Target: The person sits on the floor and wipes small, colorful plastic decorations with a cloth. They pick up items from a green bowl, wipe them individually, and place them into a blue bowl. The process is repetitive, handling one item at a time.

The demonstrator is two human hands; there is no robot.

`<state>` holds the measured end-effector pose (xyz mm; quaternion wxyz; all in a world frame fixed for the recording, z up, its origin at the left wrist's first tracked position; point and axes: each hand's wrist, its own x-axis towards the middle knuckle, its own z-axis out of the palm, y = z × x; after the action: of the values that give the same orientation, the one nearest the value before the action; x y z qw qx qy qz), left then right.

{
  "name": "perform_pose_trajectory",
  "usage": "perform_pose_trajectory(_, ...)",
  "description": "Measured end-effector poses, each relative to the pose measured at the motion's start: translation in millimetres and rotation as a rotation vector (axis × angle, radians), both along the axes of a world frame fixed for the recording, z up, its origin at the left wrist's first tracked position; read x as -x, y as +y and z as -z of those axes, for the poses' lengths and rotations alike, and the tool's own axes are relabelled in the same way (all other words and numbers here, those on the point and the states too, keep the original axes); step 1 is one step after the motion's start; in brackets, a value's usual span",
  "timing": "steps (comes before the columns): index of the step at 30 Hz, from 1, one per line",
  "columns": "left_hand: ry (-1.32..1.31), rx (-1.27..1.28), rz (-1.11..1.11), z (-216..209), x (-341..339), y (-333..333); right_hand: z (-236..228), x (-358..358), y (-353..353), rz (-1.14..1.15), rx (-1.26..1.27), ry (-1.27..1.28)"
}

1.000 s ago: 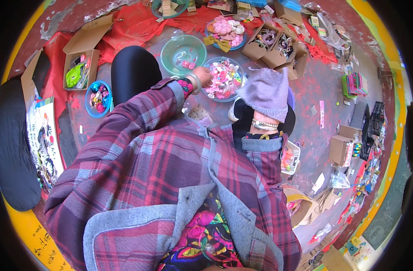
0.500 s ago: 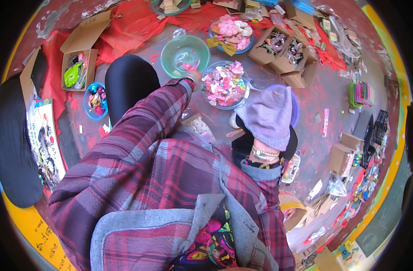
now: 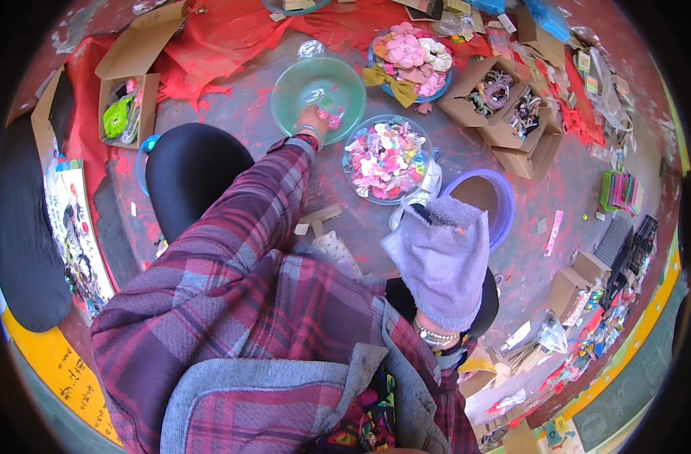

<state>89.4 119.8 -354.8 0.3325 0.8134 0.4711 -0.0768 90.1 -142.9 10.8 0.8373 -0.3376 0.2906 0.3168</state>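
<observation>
My left hand (image 3: pixel 311 119) reaches into a green translucent basin (image 3: pixel 282 94), its fingers curled beside small pink pieces (image 3: pixel 332 119); what they pinch is too small to make out. A lavender towel (image 3: pixel 445 261) covers my right hand, held over my right knee, and hides the fingers; only the wrist with bracelets shows below it. Between the hands stands a clear bowl (image 3: pixel 350 186) heaped with pink, white and red bow-like and flower-like pieces (image 3: pixel 387 159). Just beyond the towel is a purple bucket (image 3: pixel 504 200).
A blue basin of large fabric flowers (image 3: pixel 406 51) stands at the far side. Cardboard boxes (image 3: pixel 531 144) with hair ties lie to the right. At left are an open box (image 3: pixel 137 113) with a green item and a blue bowl (image 3: pixel 142 163), partly behind my left knee.
My left hand has moved from the near rim of the green basin further into it. The towel-covered right hand has come lower and nearer, uncovering more of the purple bucket.
</observation>
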Motion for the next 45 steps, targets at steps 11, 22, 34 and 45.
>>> perform_pose_trajectory(11, 0.272, -0.408, 0.439, 63, -32, 8, 7, -19, -3, -0.544, 0.703, -0.570)
perform_pose_trajectory(22, -0.617, 1.648, -0.481, -89, -136, -53, -40, -29, -13, -0.413, 0.704, -0.386)
perform_pose_trajectory(34, 0.332, -0.312, 1.107, -7, -225, -192, 23, -32, -48, -0.532, 1.035, -0.604)
perform_pose_trajectory(45, -0.024, -0.169, 1.134, -17, -214, -197, 26, -27, -36, -0.229, 0.829, -0.332)
